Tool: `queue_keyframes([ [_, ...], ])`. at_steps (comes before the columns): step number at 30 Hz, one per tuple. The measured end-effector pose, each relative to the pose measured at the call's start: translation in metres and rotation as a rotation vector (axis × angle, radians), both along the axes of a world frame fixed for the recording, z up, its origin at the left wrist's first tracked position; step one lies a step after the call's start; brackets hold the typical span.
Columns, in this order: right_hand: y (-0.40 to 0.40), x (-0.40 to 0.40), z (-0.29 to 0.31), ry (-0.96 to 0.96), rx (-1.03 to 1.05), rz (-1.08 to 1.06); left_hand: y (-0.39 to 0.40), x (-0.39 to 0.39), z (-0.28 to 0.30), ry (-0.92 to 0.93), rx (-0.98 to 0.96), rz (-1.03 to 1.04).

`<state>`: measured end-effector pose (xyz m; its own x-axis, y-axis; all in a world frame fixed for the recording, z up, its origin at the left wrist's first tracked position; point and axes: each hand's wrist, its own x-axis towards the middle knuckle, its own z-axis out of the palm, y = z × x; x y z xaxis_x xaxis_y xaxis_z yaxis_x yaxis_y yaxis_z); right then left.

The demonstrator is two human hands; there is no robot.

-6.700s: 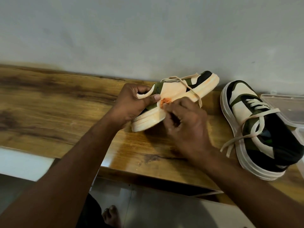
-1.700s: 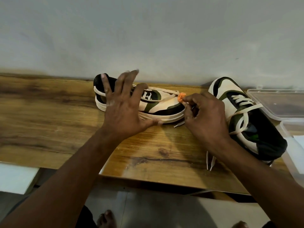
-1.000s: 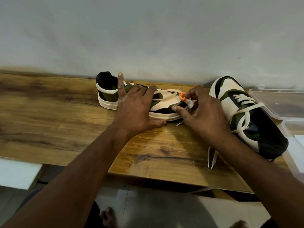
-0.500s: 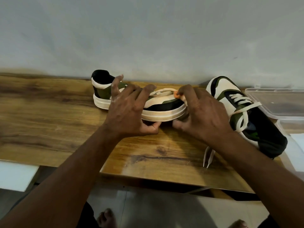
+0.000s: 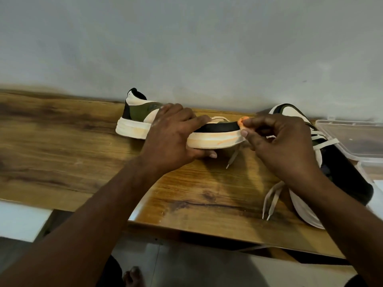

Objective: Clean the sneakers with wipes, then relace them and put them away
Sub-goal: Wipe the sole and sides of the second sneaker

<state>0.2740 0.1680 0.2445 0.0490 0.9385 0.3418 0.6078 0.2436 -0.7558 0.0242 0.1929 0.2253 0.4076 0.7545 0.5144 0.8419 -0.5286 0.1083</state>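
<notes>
The near sneaker (image 5: 180,129) lies on the wooden shelf (image 5: 62,146) close to the wall, heel at left, its toe end raised off the wood and its pale sole streaked orange. The left hand (image 5: 174,139) is closed around its middle, fingers over the upper and thumb under the sole; the right hand (image 5: 281,146) pinches a small orange wad (image 5: 241,122) against the toe. The second sneaker (image 5: 339,175) rests at right, laces (image 5: 271,201) trailing, beside a clear plastic box (image 5: 352,137).

Held sneaker (image 5: 143,119) olive, black, cream, sole orange-smeared; wipe (image 5: 241,121) orange; table (image 5: 62,146) brown woodgrain; laces (image 5: 271,200) cream.
</notes>
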Motion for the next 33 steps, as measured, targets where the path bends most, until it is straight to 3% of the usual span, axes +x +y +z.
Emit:
queue_keyframes([
  [8, -0.027, -0.044, -0.010, -0.042, 0.238, 0.012, 0.003, 0.015, -0.003, -0.140, -0.030, 0.025],
  [12, -0.024, -0.054, -0.014, -0.249, 0.403, 0.088, 0.002, 0.022, -0.001, -0.179, -0.054, -0.009],
  [18, 0.000, -0.012, -0.010, -0.088, 0.262, -0.166, 0.003, 0.024, 0.000, -0.186, -0.090, 0.019],
  [21, -0.010, -0.034, -0.011, -0.076, 0.287, -0.056, 0.002, 0.027, 0.000, -0.206, -0.068, 0.024],
  [26, -0.014, -0.054, -0.015, -0.323, 0.426, 0.079, 0.001, 0.027, 0.001, -0.220, -0.070, 0.011],
  [33, 0.006, -0.014, -0.013, -0.038, 0.236, -0.190, -0.001, 0.027, 0.001, -0.195, -0.090, 0.025],
])
